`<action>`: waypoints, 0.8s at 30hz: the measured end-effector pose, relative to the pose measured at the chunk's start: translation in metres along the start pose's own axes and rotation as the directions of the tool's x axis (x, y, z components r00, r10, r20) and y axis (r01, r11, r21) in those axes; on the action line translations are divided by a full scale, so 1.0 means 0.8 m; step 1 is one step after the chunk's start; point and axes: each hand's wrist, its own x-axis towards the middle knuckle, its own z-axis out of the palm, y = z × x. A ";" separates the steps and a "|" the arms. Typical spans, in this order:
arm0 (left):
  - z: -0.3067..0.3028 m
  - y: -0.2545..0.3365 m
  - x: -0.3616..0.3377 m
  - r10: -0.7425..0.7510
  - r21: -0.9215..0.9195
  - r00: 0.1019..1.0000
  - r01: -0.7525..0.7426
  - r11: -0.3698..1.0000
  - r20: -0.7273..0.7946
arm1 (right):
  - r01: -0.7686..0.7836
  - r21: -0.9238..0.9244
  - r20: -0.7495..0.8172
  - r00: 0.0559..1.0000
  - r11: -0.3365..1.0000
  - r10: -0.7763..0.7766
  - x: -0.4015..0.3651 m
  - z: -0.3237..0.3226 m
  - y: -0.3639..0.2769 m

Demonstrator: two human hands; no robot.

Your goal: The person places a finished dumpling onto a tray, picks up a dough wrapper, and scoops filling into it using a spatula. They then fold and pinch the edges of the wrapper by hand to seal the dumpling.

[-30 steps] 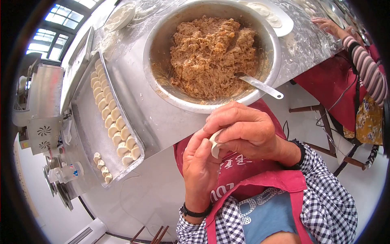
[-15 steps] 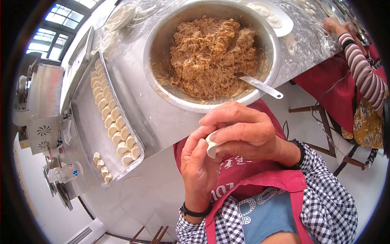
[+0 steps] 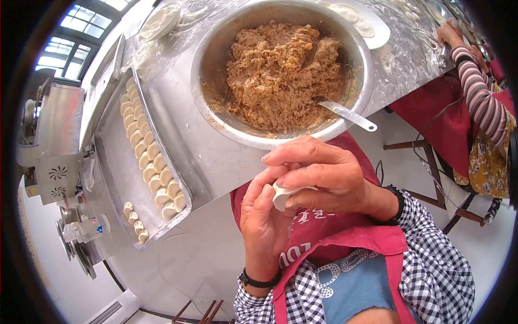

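A pale dumpling [image 3: 282, 197] is pinched between my two hands, just in front of the bowl's near rim. My left hand [image 3: 260, 218] holds it from the left, thumb and fingers closed at its edge. From the right, my right hand [image 3: 326, 175] grips it with bent fingers and thumb, hiding part of it. Beyond my hands stands a large metal bowl [image 3: 200, 102] with brown minced filling [image 3: 283, 75]. A metal spoon [image 3: 348, 114] sticks in the filling, its handle over the right rim.
On the left lies a metal tray [image 3: 116, 178] with rows of dumplings [image 3: 149, 173]. A white dish [image 3: 377, 29] and a flour bowl [image 3: 162, 24] stand behind. At right, another person's striped sleeve [image 3: 480, 97] reaches over the floured table. A machine [image 3: 59, 129] stands far left.
More of the dumpling's dough shows between my right fingers, and my hands have shifted slightly. The other person's hand and sleeve at the right have moved.
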 end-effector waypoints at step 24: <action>0.010 0.003 0.000 -0.018 -0.064 0.998 0.015 0.998 -0.052 | 0.093 -0.045 0.125 0.988 0.995 -0.087 -0.001 0.001 0.002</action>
